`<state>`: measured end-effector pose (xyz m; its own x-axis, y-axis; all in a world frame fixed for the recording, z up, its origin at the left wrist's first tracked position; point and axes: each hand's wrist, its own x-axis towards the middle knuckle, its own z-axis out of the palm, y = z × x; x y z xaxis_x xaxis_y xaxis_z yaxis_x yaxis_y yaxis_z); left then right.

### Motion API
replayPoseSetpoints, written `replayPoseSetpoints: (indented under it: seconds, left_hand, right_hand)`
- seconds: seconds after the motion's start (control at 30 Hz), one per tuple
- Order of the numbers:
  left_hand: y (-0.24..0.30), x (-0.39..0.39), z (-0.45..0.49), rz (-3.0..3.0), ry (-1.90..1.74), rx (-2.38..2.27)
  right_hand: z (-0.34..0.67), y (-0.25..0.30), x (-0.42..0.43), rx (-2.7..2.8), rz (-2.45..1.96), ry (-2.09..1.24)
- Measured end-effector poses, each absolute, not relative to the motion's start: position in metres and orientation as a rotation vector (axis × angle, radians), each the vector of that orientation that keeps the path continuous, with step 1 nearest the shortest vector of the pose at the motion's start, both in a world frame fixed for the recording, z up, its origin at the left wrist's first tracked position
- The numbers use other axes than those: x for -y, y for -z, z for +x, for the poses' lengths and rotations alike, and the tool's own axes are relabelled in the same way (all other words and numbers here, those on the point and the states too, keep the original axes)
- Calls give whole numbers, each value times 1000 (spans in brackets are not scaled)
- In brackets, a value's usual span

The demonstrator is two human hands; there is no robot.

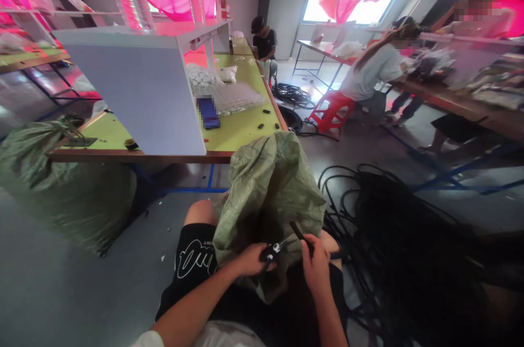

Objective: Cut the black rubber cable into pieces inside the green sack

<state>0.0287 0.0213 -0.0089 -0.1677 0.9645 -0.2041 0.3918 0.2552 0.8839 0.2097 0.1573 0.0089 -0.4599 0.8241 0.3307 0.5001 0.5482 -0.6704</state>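
Black cable (297, 231) sits pinched in the right hand (316, 265)

A worker wears black shorts (170, 297) with large looping letters (192, 261) outlined in white on the left leg, smaller white print (202, 243) beside them. A pale shirt (229, 335) shows at the waist, a short pale sleeve (149, 339) at the left elbow. The left hand (254, 261) and right hand (316, 261) are bare.

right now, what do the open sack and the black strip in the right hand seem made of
Open sack: likely plastic, perhaps woven, slightly shiny, from its stiff creases and highlights. Black strip: perhaps rubber or plastic, looking dull and evenly dark.
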Motion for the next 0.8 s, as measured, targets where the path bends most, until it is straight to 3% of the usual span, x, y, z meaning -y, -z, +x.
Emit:
replayPoseSetpoints:
  seconds: [0.2, 0.5, 0.8]
  left_hand:
    - [10, -21, 28, 1219, -901, -1679]
    - [7, -18, 28, 1218, -860, -1700]
    - [11, -20, 27, 1241, -933, -1709]
  right_hand:
    - [211, -15, -153, 2325, -901, -686]
    - [210, -8, -152, 2311, -897, -407]
    - [213, -16, -154, 2405, -858, -469]
